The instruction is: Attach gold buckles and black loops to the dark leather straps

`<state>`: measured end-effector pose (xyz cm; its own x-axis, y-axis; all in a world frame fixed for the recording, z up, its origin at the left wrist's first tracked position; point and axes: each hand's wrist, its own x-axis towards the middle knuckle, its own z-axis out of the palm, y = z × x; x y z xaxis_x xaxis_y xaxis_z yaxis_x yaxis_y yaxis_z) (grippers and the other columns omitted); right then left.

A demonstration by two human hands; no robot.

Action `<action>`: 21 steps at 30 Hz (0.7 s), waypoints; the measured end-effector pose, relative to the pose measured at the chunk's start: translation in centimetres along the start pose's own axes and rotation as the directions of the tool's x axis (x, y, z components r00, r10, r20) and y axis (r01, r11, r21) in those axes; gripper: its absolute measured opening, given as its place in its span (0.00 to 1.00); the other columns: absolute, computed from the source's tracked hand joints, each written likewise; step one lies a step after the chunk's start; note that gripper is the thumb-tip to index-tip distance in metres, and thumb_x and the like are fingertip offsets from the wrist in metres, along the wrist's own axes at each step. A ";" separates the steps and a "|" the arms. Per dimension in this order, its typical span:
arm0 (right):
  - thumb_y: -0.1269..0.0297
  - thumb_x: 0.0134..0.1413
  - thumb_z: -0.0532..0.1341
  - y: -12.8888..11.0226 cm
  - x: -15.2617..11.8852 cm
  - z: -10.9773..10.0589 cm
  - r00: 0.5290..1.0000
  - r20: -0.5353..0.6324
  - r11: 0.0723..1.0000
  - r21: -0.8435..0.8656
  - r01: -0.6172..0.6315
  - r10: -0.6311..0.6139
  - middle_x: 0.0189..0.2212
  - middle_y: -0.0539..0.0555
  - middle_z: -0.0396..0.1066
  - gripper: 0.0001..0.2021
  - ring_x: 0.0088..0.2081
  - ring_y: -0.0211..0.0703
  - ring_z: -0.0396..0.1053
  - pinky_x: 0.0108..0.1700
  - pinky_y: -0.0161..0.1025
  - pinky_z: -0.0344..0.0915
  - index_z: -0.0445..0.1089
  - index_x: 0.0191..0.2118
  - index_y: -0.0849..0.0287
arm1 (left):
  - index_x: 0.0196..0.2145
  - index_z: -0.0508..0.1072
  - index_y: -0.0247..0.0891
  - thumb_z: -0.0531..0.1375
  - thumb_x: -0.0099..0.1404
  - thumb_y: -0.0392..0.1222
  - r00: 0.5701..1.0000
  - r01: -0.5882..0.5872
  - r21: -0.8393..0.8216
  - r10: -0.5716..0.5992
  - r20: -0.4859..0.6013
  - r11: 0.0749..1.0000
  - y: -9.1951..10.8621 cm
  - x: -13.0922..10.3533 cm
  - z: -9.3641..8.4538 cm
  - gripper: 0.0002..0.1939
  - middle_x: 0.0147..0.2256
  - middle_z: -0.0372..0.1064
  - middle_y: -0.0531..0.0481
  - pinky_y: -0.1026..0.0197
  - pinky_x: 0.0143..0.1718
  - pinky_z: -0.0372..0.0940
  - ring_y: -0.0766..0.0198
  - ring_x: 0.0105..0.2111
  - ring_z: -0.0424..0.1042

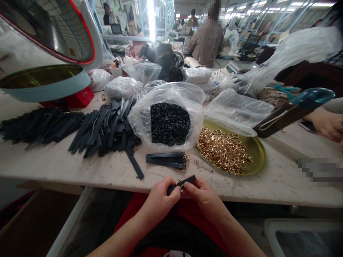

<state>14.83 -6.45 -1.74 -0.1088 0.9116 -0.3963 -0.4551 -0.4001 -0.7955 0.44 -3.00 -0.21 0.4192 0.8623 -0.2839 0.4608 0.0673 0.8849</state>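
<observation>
At the table's front edge I hold a dark strap point(188, 180) with a gold buckle point(179, 182) on it. My left hand point(165, 192) is closed on the strap at its left end, beside the buckle. The fingers of my right hand point(203, 190) pinch the strap just right of the buckle. Just beyond my hands lies a small stack of dark straps with gold buckles point(166, 159). Behind it stands a clear plastic bag point(142, 117) full of small black loops point(170, 124). Loose gold buckles point(223, 150) fill a shallow yellowish dish point(259, 157) to the right.
Many loose dark straps point(104, 128) are heaped at the left, near a scale with a pan point(45, 96). A dark bar with a blue end point(292, 112) leans over the dish. Another person's hand point(328, 123) is at the right. Plastic bags crowd the back.
</observation>
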 end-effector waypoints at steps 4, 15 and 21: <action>0.57 0.45 0.63 0.3 0.0 0.2 0.976 -0.112 0.937 -0.319 0.144 -0.189 0.26 0.51 0.71 0.10 0.30 0.41 0.68 0.37 0.40 0.64 0.68 0.29 0.58 | 0.23 0.61 0.38 0.51 0.57 0.41 0.999 0.002 0.084 0.002 -0.049 0.996 0.4 0.0 0.2 0.08 0.21 0.59 0.56 0.65 0.25 0.51 0.66 0.24 0.60; 0.60 0.50 0.58 -2.1 1.3 -0.2 0.938 0.122 0.642 -0.700 0.313 -0.324 0.25 0.49 0.65 0.07 0.29 0.39 0.62 0.32 0.35 0.58 0.67 0.28 0.58 | 0.21 0.59 0.38 0.56 0.57 0.49 0.998 -0.042 0.009 0.042 -0.054 0.999 -0.7 1.4 -1.4 0.14 0.19 0.55 0.59 0.66 0.24 0.51 0.68 0.22 0.57; 0.57 0.58 0.49 -5.8 6.7 -0.5 0.935 0.223 0.452 -0.828 0.331 -0.276 0.24 0.51 0.66 0.16 0.29 0.40 0.64 0.32 0.35 0.59 0.70 0.31 0.59 | 0.44 0.63 0.37 0.53 0.59 0.43 0.996 -0.080 -0.193 0.072 -0.045 0.978 -0.9 2.5 -2.1 0.15 0.23 0.64 0.57 0.64 0.27 0.60 0.68 0.22 0.65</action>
<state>17.23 1.97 -0.03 -0.1728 0.9838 -0.0487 0.4902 0.0430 -0.8705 -0.60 0.15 -0.87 0.4156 0.8868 -0.2023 0.2664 0.0940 0.9593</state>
